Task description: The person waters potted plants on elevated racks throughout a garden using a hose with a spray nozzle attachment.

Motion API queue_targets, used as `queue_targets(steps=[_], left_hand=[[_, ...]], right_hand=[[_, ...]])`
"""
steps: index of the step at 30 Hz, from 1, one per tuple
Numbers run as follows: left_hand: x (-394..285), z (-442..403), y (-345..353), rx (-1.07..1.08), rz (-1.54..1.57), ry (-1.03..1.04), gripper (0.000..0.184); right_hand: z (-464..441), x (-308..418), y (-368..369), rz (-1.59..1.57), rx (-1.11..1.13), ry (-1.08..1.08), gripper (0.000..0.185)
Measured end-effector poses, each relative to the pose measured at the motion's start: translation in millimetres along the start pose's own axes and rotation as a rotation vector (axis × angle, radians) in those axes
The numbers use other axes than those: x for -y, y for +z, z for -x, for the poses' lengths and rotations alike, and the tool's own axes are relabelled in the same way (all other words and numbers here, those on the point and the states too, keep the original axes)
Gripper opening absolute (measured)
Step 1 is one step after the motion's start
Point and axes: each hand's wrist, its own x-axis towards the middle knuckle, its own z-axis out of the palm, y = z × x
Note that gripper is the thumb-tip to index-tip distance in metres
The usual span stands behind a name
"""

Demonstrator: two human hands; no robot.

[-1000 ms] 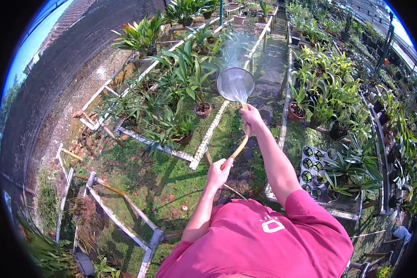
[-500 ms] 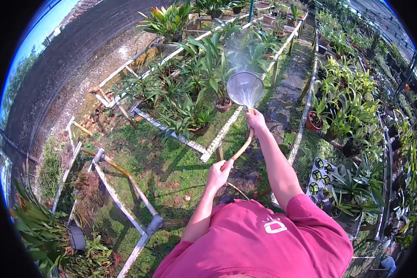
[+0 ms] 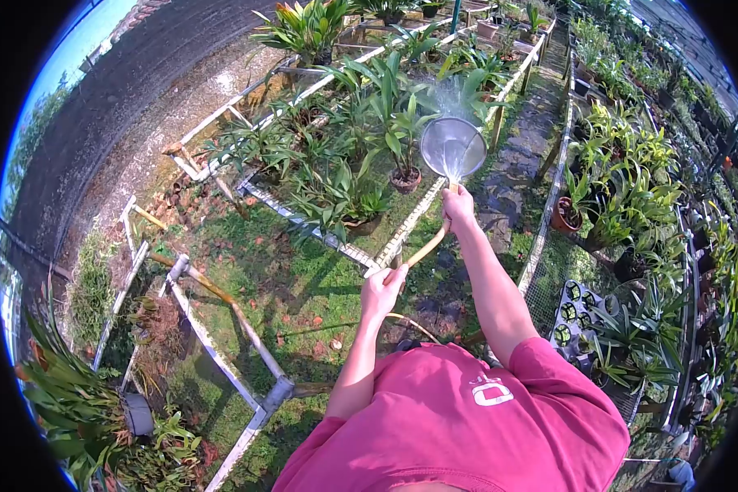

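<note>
My right hand (image 3: 457, 203) is closed around the outlet end of a tan garden hose (image 3: 426, 248), out in front of me. Just beyond it is a round, dark-rimmed mesh disc like a sieve (image 3: 453, 148); its handle, if any, is hidden by the hand. Water sprays from the hose against the mesh, and fine mist drifts past the rim toward the plants. Further back along the hose, my left hand (image 3: 383, 291) is wrapped round it. A potted plant (image 3: 405, 179) stands just left of the mesh, on the bench with the white-edged frame (image 3: 350, 248).
Leafy potted plants (image 3: 615, 164) crowd the right-hand bench, with a grey cell tray (image 3: 571, 312) near its front. A dark paved path (image 3: 512, 152) runs between the benches. At left, a pipe frame (image 3: 238, 320) and a hanging grey pot (image 3: 138, 414) stand over mossy ground.
Both hands, the hose and the mesh disc have shifted slightly right in view, while the benches have also shifted a little. Water still sprays through the mesh.
</note>
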Motion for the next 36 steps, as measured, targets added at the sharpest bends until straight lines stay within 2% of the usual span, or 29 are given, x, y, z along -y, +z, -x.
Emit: queue_targets(steps=[6,11,15,19,22,25,28,32,36], left_hand=[[-4.8,-10.4,8.4,0.011,0.03,0.025,0.047],[-14.8,-16.7,7.7,0.064,0.068,0.067,0.045],[-14.5,-25.5,11.5,0.025,0.053,0.075,0.047],[-15.3,-32.1,18.7,0.03,0.054,0.072,0.05],[-13.5,-38.1,24.0,0.018,0.038,0.098,0.051],[-12.5,-37.9,26.8,0.057,0.018,0.1,0.052],[-9.1,-37.3,30.7,0.115,0.016,0.086,0.051],[-6.3,-39.0,35.2,0.145,-0.001,0.087,0.051],[-12.9,-32.8,39.9,0.245,-0.022,0.081,0.05]], right_hand=[[-16.9,17.1,-2.1,0.018,0.009,-0.046,0.022],[-24.7,35.2,-2.4,0.129,0.171,-0.012,0.032],[-30.2,39.8,0.3,0.087,0.012,-0.083,0.035],[-38.4,41.0,0.4,0.058,-0.043,-0.117,0.034],[-42.2,42.8,-2.8,0.076,0.001,-0.08,0.034],[-51.4,33.6,-3.6,0.117,0.012,-0.105,0.026],[-49.5,25.8,-16.6,0.103,0.025,-0.029,0.035],[-44.7,10.8,-31.9,0.047,-0.201,-0.014,0.022],[-25.3,11.8,-61.7,0.028,-0.093,0.053,0.018]])
